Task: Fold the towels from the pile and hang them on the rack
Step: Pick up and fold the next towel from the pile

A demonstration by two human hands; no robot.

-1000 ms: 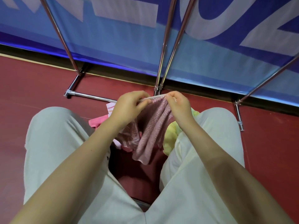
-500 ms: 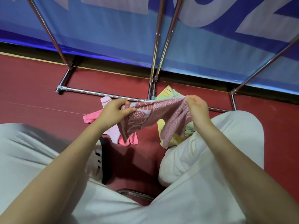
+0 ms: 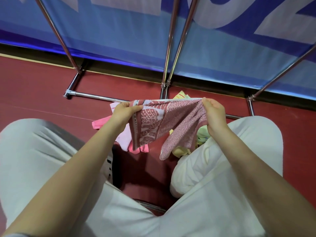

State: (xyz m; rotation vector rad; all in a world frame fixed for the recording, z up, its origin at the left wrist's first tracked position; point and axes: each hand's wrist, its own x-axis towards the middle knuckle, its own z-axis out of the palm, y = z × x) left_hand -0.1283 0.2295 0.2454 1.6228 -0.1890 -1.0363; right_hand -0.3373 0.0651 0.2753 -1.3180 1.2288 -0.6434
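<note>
Hands: our left hand [image 3: 124, 112] and right hand [image 3: 212, 111] each pinch a top corner of the towel [image 3: 164, 124], held above the pile [image 3: 119, 139]
Fold: we judge we should keep the edge taut and match corners before the rack [image 3: 168, 48]

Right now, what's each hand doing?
Left hand: pinches one top corner of the pink patterned towel.
Right hand: grips the other top corner.

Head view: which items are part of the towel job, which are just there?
Job:
- patterned red towel, gripped by left hand and right hand
- pink towels and yellow towels on the floor
- chrome rack

Just there:
- blue banner
- red floor
</note>
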